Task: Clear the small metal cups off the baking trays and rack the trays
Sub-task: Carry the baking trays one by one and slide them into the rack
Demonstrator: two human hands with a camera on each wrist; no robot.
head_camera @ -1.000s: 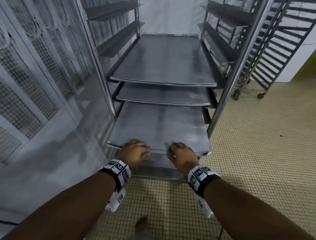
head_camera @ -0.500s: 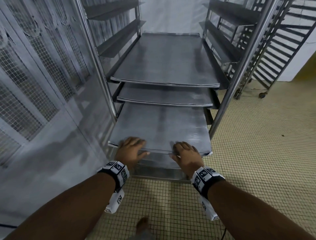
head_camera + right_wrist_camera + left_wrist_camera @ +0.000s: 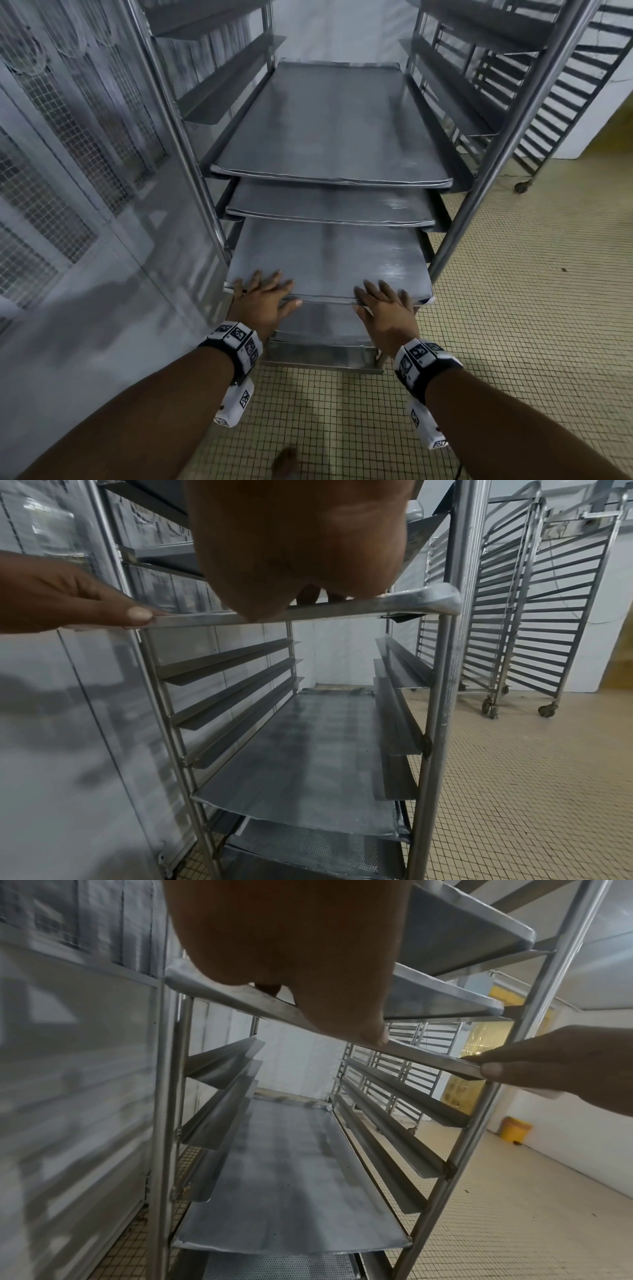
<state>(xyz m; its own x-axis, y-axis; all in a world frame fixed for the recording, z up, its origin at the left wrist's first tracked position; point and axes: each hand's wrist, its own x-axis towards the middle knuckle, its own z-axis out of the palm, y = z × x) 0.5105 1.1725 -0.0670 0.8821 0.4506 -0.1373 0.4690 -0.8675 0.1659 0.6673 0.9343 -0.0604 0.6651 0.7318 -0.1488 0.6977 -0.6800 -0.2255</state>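
A bare grey baking tray (image 3: 325, 260) sits on the third visible level of a steel rack trolley (image 3: 479, 192), with its front edge jutting slightly past the posts. My left hand (image 3: 263, 301) lies on the tray's front left, fingers straight and spread on top, thumb against the rim. My right hand (image 3: 383, 305) lies the same way on the front right. In the left wrist view the left hand's (image 3: 291, 947) thumb presses the tray rim (image 3: 240, 1003). In the right wrist view the right hand (image 3: 301, 534) covers the rim (image 3: 342, 608). No metal cups are in view.
Two more bare trays (image 3: 329, 130) (image 3: 329, 205) sit on the levels above. Lower down lie another flat tray (image 3: 291, 1191) and a perforated tray (image 3: 308, 842). A metal wall panel (image 3: 85, 240) stands close on the left. A second wheeled rack (image 3: 531, 615) stands at the back right on the tiled floor.
Both hands' fingers have gone from curled over the tray's front edge to straight and spread on its top. The tray has stayed at about the same depth in the rack.
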